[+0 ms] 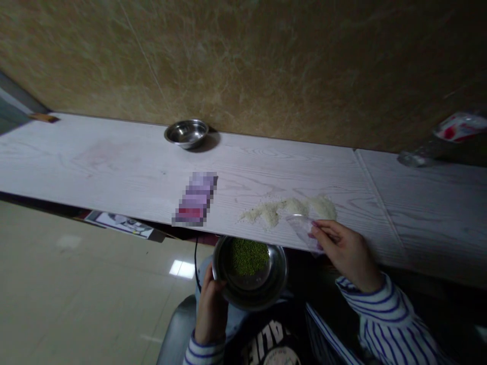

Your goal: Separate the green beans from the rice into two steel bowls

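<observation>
My left hand [212, 304] grips the near-left rim of a steel bowl [279, 276], held below the table's front edge over my lap. Green mung beans [249, 257] lie in the bowl, gathered toward its far side. Between the thumb and fingers of my right hand [342, 248] is a thin piece of clear plastic [302, 227]; whether it is a bag or a sheet I cannot make out. Its far edge is beside a spread pile of small white grains, like rice [294, 207], on the table.
A smaller steel bowl [186, 134] stands by the wall. A blurred-out purple, phone-shaped thing [196, 197] lies near the front edge of the pale wooden table [125, 167]. At the far right, a clear bottle with a red-and-white label [452, 129] leans toward the right.
</observation>
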A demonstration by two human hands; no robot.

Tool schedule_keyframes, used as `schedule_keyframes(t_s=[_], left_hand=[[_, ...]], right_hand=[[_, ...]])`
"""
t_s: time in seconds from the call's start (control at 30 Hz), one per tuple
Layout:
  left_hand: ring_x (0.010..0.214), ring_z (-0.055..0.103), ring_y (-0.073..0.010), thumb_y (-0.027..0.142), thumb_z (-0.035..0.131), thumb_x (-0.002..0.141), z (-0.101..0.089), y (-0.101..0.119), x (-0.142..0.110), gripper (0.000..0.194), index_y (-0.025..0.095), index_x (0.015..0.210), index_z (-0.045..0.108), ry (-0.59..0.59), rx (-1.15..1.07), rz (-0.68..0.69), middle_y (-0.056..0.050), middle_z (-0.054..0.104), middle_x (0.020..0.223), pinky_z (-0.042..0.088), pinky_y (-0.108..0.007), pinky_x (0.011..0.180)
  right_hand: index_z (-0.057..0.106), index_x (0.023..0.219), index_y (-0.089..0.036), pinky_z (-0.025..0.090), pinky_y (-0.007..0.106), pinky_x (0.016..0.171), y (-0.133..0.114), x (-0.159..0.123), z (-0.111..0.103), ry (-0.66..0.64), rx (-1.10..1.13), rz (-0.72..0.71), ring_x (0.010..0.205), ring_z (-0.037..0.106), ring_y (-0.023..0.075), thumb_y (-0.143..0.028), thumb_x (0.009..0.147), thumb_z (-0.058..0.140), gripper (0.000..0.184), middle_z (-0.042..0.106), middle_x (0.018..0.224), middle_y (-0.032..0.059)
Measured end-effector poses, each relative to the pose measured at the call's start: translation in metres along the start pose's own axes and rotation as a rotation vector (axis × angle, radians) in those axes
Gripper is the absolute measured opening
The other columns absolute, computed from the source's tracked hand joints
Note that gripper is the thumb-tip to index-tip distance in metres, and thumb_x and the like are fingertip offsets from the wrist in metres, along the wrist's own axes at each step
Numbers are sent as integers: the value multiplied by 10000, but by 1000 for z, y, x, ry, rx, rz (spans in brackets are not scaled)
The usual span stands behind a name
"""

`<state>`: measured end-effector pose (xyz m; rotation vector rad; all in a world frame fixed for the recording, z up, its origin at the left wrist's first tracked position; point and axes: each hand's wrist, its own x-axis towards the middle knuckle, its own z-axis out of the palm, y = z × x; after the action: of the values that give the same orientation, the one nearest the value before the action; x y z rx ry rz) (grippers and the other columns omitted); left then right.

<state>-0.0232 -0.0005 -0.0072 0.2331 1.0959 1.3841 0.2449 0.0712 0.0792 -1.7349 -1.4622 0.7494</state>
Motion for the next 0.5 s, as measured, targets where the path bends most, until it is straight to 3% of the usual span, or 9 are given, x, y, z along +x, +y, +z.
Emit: schedule_keyframes(t_s=[0.2,0.5], left_hand=[[1261,534,-337,223,651,680,5,-3,1,514,242,1193,668,-4,-4,-20,-73,694,1203,413,-473,1055],[1199,572,-338,217,663,629,0,-9,6,490,259,1117,688,46,20,-49,-59,716,1144,455,-464,1009]], right_hand=[[701,922,-173,595,315,613,-3,21,4,-5,22,10,777,755,254,-350,825,628,215,780,843,122],[700,856,-173,503,239,442,-11,28,11,-79,45,44,538,687,180,-318,804,607,180,766,731,82]])
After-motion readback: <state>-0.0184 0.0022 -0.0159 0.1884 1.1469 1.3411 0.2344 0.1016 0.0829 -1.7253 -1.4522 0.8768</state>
